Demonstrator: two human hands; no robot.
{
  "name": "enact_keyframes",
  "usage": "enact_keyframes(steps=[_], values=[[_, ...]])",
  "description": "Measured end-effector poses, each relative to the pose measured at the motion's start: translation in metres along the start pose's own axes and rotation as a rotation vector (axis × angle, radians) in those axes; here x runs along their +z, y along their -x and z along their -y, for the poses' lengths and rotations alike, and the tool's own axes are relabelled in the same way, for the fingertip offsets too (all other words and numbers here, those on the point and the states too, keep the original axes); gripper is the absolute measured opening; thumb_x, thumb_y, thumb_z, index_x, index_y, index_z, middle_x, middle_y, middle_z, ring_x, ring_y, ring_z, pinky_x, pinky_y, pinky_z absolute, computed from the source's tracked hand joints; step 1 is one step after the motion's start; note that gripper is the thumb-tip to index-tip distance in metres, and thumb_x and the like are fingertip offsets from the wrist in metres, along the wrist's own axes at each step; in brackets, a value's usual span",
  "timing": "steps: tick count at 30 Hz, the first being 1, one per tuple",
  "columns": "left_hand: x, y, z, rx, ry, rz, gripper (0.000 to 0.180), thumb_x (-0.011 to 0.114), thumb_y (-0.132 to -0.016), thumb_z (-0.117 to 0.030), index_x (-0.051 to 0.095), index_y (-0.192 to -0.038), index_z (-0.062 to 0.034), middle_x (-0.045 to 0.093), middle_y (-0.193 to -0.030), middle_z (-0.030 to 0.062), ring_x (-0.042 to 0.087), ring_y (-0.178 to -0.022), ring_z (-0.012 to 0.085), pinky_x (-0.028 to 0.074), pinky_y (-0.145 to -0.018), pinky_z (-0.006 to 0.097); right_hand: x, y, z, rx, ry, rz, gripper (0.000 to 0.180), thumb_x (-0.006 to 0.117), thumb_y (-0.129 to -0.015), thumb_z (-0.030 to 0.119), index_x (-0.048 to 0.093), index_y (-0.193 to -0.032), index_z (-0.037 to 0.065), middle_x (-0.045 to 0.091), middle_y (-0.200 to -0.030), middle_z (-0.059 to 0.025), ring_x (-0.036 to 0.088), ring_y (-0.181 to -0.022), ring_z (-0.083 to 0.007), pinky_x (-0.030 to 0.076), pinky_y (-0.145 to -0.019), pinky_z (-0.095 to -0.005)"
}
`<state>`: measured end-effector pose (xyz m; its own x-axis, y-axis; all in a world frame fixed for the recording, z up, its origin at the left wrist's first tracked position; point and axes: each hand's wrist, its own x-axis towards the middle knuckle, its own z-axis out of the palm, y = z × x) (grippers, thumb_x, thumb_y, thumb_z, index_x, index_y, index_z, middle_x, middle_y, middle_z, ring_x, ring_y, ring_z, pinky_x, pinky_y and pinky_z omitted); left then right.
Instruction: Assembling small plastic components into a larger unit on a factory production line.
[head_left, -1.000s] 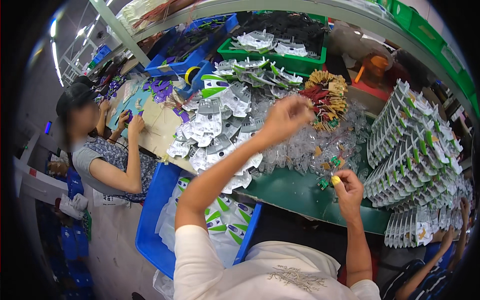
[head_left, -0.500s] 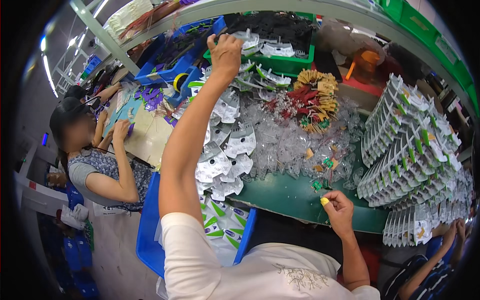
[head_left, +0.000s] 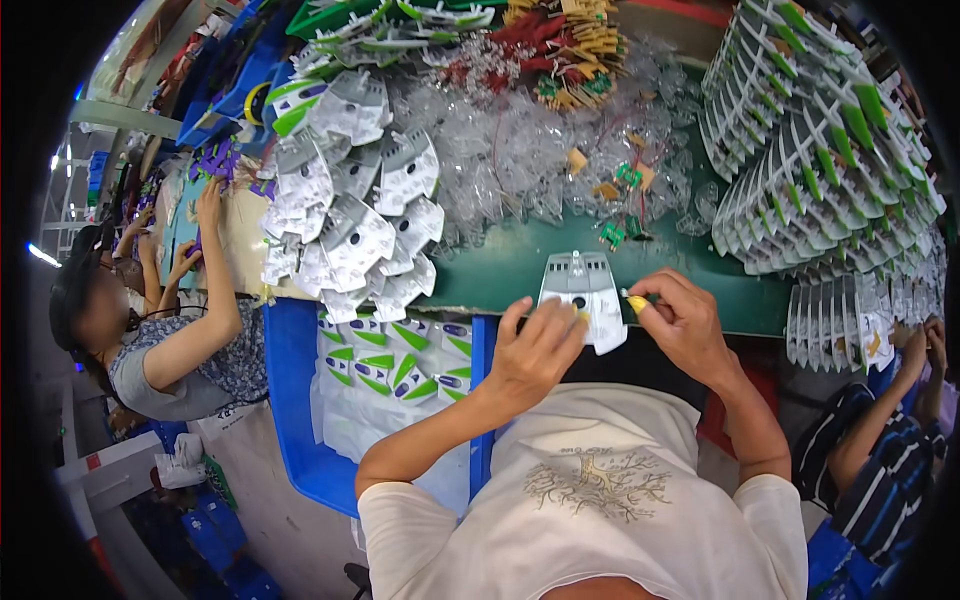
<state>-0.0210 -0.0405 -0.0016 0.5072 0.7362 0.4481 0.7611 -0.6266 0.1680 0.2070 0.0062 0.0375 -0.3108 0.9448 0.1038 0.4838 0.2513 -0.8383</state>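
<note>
My left hand [head_left: 540, 350] grips a grey-and-white plastic shell [head_left: 604, 318] by its left side, over the table's front edge. The shell has a dark round hole and a row of small slots near its far end. Close to its right side, my right hand [head_left: 682, 322] is closed in a pinch, with a yellow cover on the thumb. A tiny whitish bit shows at those fingertips, too small to name. Beyond the shell lie small green circuit boards [head_left: 612, 236] with wires. More grey-and-white shells [head_left: 355, 236] lie heaped to the left.
Clear plastic parts [head_left: 530, 150] cover the table's middle, below bundled red wires [head_left: 530, 45]. Tall stacks of shells [head_left: 810, 170] stand at right. A blue bin [head_left: 305, 440] with white-and-green pieces stands at left front. A co-worker [head_left: 170, 350] works at left; another person's arm [head_left: 880, 400] shows at right.
My left hand has come back from the far green bin to the front edge with a shell. My right hand has moved up beside it, still pinched. The whole view has shifted.
</note>
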Motion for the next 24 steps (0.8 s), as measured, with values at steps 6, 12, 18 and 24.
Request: enact_keyframes(steps=[6,12,18,24], values=[[0.013,0.002,-0.003,-0.102,0.109,0.052,0.043,0.081,-0.069,-0.022,0.065,-0.106,-0.0065,0.060,-0.116,0.0103,0.055,-0.114,0.0267,0.035,-0.103,0.045,0.030,-0.017,-0.002,-0.374,0.353,0.051,0.015,0.069,-0.074,0.003,0.057,-0.085,0.003,0.056,-0.082,-0.0105,0.063,-0.076,-0.0277,0.051,-0.058,-0.0398],[0.007,-0.015,0.023,-0.109,0.450,0.072,0.032,0.079,-0.074,-0.020,0.065,-0.097,-0.0039,0.063,-0.102,0.0112,0.060,-0.098,0.0294,0.044,-0.086,0.043,0.034,-0.018,-0.003,-0.393,0.561,0.233,0.015,0.064,-0.073,0.001,0.058,-0.086,0.001,0.054,-0.084,-0.0094,0.062,-0.076,-0.0273,0.053,-0.061,-0.0395],[0.026,-0.081,0.057,-0.249,0.178,-0.258,0.027,0.076,-0.077,-0.015,0.062,-0.097,-0.0034,0.061,-0.088,0.0106,0.059,-0.079,0.0291,0.045,-0.070,0.040,0.033,-0.013,-0.002,-0.355,0.499,0.225,0.020,0.061,-0.075,-0.003,0.062,-0.095,-0.001,0.056,-0.095,-0.0107,0.063,-0.082,-0.0276,0.053,-0.065,-0.0406],[0.035,-0.094,0.055,-0.411,0.038,-0.191,0.029,0.076,-0.077,-0.009,0.062,-0.102,-0.0026,0.060,-0.088,0.0133,0.060,-0.079,0.0334,0.049,-0.069,0.041,0.032,-0.012,0.003,-0.331,0.498,0.224,0.024,0.060,-0.075,-0.004,0.063,-0.098,0.000,0.057,-0.097,-0.0108,0.063,-0.083,-0.0283,0.053,-0.066,-0.0419]])
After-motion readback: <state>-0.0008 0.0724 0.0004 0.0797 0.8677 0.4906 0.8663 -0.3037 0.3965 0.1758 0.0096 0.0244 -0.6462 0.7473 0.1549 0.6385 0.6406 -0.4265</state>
